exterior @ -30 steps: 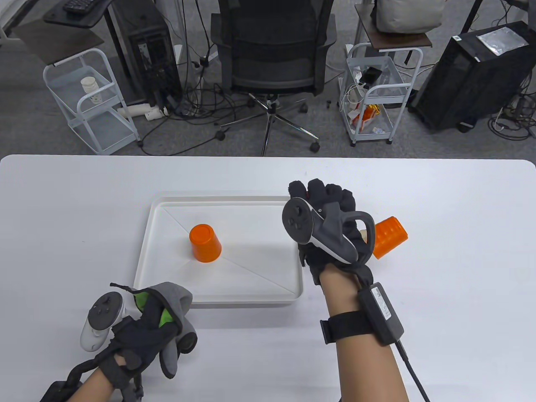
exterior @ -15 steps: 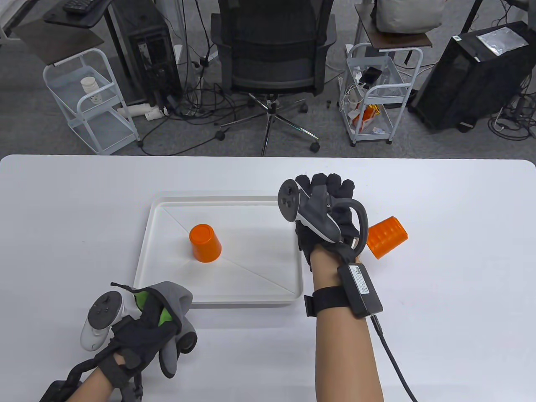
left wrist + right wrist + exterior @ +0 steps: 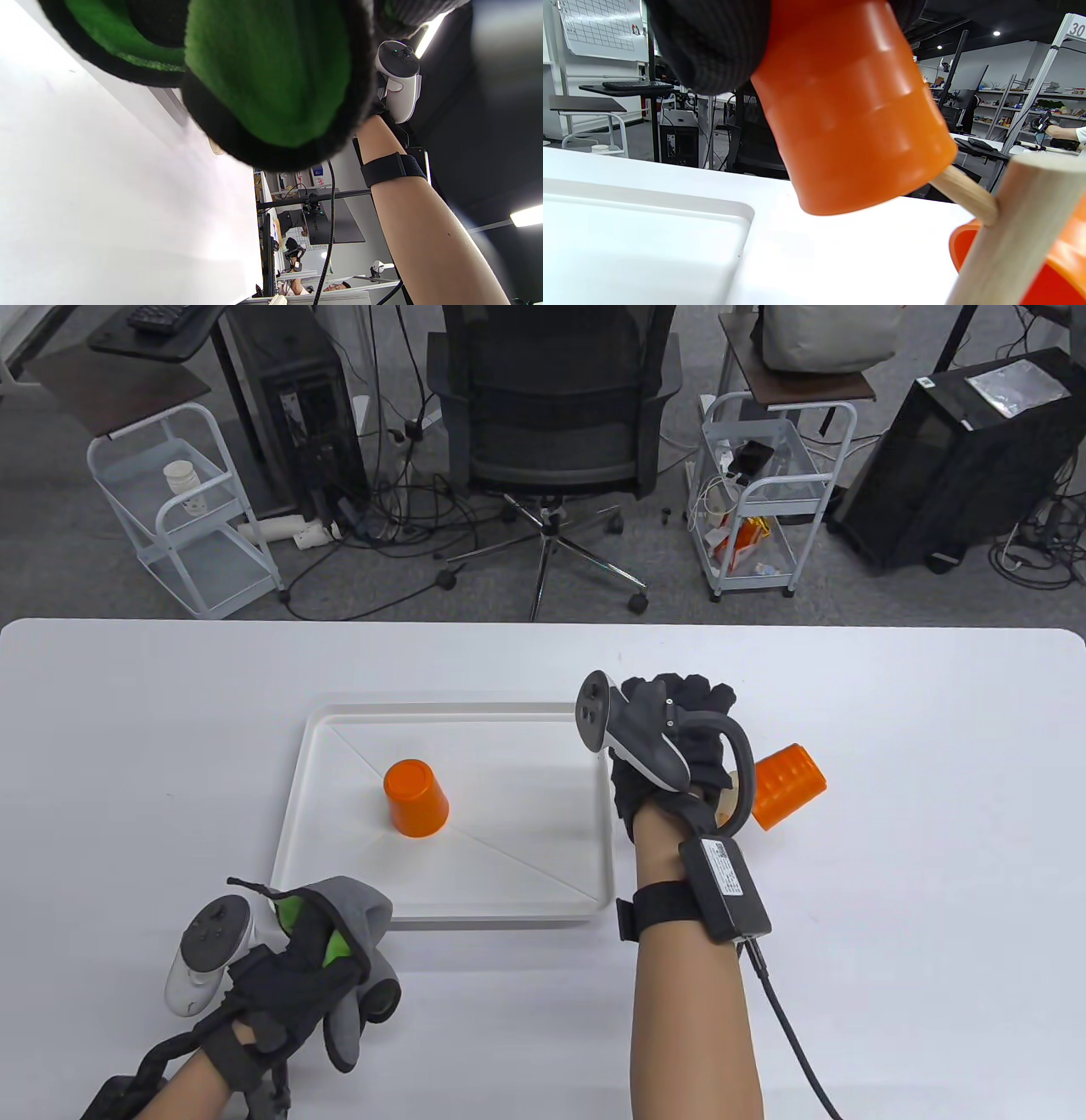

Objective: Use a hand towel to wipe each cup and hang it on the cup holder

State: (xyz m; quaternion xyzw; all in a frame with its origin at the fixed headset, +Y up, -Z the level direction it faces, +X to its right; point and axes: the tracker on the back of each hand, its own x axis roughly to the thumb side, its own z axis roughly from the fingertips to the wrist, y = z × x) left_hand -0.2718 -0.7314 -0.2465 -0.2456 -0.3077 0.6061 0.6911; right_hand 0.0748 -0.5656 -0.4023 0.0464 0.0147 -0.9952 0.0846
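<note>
Gripping a smooth orange plastic cup [image 3: 848,114], the right hand [image 3: 679,729] has its gloved fingers [image 3: 712,46] wrapped over the cup's closed end; the mouth points down and to the right, fitted over a slanted wooden peg [image 3: 963,195] of the cup holder [image 3: 1014,228]. The peg enters the cup's rim, but how deep it goes is hidden. In the table view this cup is covered by the hand and tracker, just off the right edge of the tray [image 3: 458,909].

A second orange cup [image 3: 787,785], ribbed along its side, hangs tilted on the holder's right side, just beside the hand; in the right wrist view its rim [image 3: 961,245] shows low behind the round wooden post.

A third orange cup [image 3: 415,797], tapered and smooth, stands upside down on the white, shallow, rounded-corner tray, left of the tray's middle, with bare tray floor all round it.

Near the tabletop's front edge, just outside the tray's front left corner, the left hand [image 3: 293,976] clutches a soft hand towel [image 3: 356,916], grey outside and fuzzy green [image 3: 271,72] within, bunched in curled fingers.

White tabletop [image 3: 933,899] lies bare to the right of the holder and along the far edge.
</note>
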